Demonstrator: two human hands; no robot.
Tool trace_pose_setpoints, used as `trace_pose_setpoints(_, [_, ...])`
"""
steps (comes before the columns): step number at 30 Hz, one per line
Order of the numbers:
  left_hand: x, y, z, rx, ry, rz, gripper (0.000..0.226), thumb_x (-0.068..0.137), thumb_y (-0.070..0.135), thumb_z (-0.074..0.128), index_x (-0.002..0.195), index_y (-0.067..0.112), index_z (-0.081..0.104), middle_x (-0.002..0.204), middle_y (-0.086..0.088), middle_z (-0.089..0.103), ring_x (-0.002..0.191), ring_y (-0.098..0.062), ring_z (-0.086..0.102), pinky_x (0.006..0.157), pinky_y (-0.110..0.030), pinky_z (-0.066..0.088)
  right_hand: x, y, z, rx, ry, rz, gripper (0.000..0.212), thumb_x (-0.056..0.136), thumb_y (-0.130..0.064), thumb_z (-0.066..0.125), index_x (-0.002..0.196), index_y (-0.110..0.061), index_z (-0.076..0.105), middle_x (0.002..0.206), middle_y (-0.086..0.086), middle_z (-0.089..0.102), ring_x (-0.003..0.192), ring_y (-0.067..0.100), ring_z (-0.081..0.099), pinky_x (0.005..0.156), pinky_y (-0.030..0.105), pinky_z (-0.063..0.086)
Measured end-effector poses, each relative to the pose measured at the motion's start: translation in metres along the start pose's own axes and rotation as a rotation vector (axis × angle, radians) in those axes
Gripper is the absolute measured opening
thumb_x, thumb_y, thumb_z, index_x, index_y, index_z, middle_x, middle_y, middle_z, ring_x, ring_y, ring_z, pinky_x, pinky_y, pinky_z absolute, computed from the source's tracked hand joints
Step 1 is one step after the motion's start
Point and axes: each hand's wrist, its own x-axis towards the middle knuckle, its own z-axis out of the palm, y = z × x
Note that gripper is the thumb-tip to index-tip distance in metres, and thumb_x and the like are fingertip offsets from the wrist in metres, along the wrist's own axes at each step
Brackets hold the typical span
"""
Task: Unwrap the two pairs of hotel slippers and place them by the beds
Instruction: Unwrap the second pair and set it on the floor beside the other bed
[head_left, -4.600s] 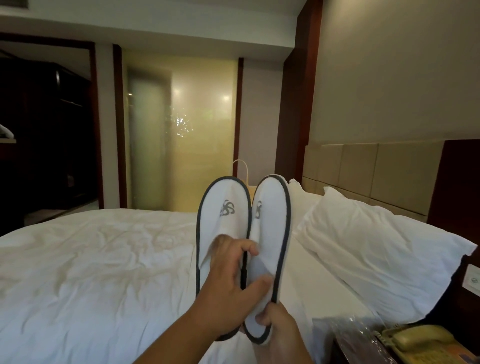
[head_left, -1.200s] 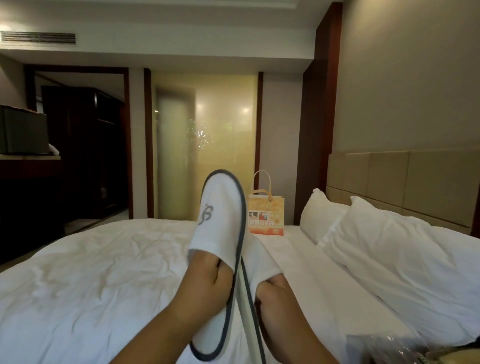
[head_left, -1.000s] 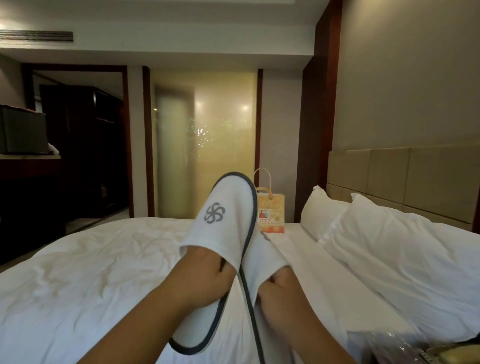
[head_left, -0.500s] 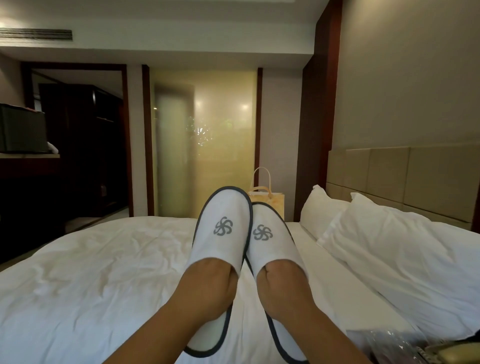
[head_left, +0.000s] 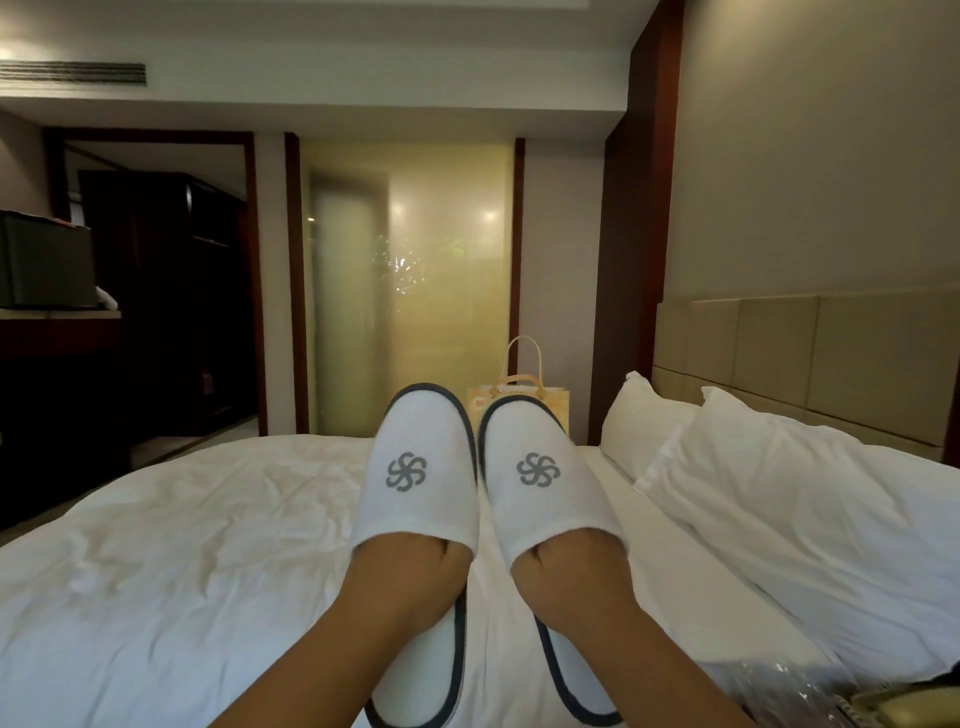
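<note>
Two white hotel slippers with grey trim and a grey pinwheel logo are held up side by side over the bed. My left hand (head_left: 402, 577) is pushed inside the left slipper (head_left: 418, 467), fingers hidden by the upper. My right hand (head_left: 576, 577) is inside the right slipper (head_left: 540, 478) in the same way. Both toes point away from me, logos facing up. Crumpled clear plastic wrapping (head_left: 810, 691) lies at the lower right.
A white bed (head_left: 182, 545) with a rumpled duvet spreads below the slippers, with pillows (head_left: 789, 499) and a padded headboard (head_left: 831, 353) on the right. A yellow paper gift bag (head_left: 550, 400) stands beyond the bed. Dark furniture (head_left: 52, 322) fills the left.
My hands slid into the slippers and turned them, so both logos face up. The pair moved from overlapping and tilted to level, side by side and slightly apart.
</note>
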Motion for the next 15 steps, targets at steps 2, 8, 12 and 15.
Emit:
trace_pose_setpoints(2, [0.001, -0.005, -0.001, -0.073, 0.081, 0.012, 0.038, 0.096, 0.023, 0.048, 0.135, 0.025, 0.047, 0.128, 0.006, 0.054, 0.108, 0.002, 0.038, 0.091, 0.004, 0.013, -0.002, 0.01, 0.01, 0.211, 0.102, 0.078, 0.018, 0.09, -0.011, 0.06, 0.086, 0.001, 0.074, 0.077, 0.014, 0.073, 0.083, 0.028, 0.072, 0.086, 0.045, 0.056])
trace_pose_setpoints(8, [0.0, -0.005, -0.001, -0.06, 0.131, -0.051, 0.02, 0.093, 0.023, 0.053, 0.112, 0.024, 0.06, 0.079, 0.024, 0.048, 0.072, 0.006, 0.043, 0.077, -0.007, 0.033, 0.0, 0.014, 0.01, 0.271, 0.024, 0.155, 0.012, 0.081, -0.008, 0.067, 0.091, -0.005, 0.072, 0.081, 0.006, 0.068, 0.087, 0.017, 0.059, 0.096, 0.025, 0.041])
trace_pose_setpoints(12, [-0.001, 0.003, 0.0, -0.061, 0.194, -0.009, 0.015, 0.091, 0.023, 0.055, 0.101, 0.021, 0.065, 0.083, 0.01, 0.062, 0.07, 0.004, 0.047, 0.074, 0.001, 0.036, -0.001, 0.009, 0.013, 0.274, 0.054, 0.161, 0.011, 0.082, -0.01, 0.067, 0.09, -0.005, 0.072, 0.078, 0.003, 0.064, 0.085, 0.015, 0.055, 0.097, 0.025, 0.041])
trace_pose_setpoints(15, [0.003, 0.003, -0.002, 0.021, 0.14, -0.086, 0.028, 0.094, 0.024, 0.052, 0.12, 0.02, 0.059, 0.108, 0.002, 0.064, 0.097, -0.008, 0.053, 0.095, -0.018, 0.04, 0.003, 0.001, 0.01, 0.303, 0.008, 0.243, 0.017, 0.085, -0.014, 0.065, 0.101, -0.007, 0.069, 0.092, 0.004, 0.066, 0.092, 0.015, 0.054, 0.099, 0.025, 0.04])
